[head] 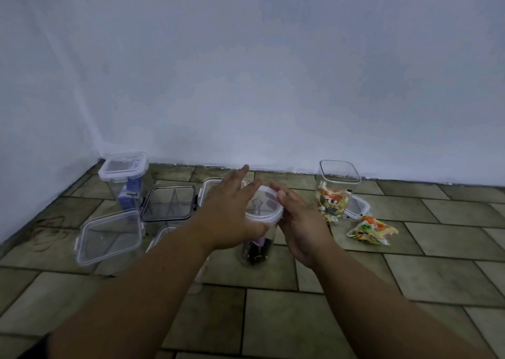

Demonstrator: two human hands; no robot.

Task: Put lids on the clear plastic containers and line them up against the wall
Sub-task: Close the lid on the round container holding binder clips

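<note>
A tall clear container (254, 253) with dark small items inside stands on the tiled floor in the middle. A white-rimmed clear lid (263, 207) sits on top of it. My left hand (229, 216) lies over the lid's left side, fingers straight and pointing at the wall. My right hand (299, 222) touches the lid's right rim with thumb and forefinger. At the right, an open clear container (338, 178) holds colourful packets, with a loose lid (359, 208) on the floor behind it.
A lidded container (123, 170) with blue contents stands in the back left corner by the wall (273, 85). A black-rimmed lidded container (169, 203), a clear lidded one (109, 235) and others partly hidden by my left arm cluster at left. A loose snack packet (373, 230) lies at right.
</note>
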